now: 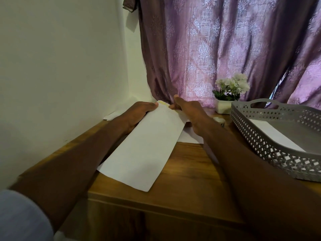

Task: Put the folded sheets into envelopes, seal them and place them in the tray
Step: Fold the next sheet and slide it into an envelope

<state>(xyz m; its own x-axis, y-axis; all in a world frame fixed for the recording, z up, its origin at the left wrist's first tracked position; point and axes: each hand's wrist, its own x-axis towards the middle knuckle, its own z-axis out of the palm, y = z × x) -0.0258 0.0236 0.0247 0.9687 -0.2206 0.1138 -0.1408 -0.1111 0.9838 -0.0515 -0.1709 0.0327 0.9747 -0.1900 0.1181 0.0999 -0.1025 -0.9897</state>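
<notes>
At centre frame we see a long white envelope (147,146) lying slantwise on the wooden table (187,173). Our left hand (139,113) and right hand (187,110) both pinch its far end, fingers curled on the flap. At right the grey perforated tray (257,136) holds a white envelope (276,134); potted flowers (229,91) stand behind.

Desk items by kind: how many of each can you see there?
White envelopes or sheets: 4, one held, one under it, one by the wall, one in the tray
Grey trays: 1
Flower pots: 1
Total: 6
</notes>
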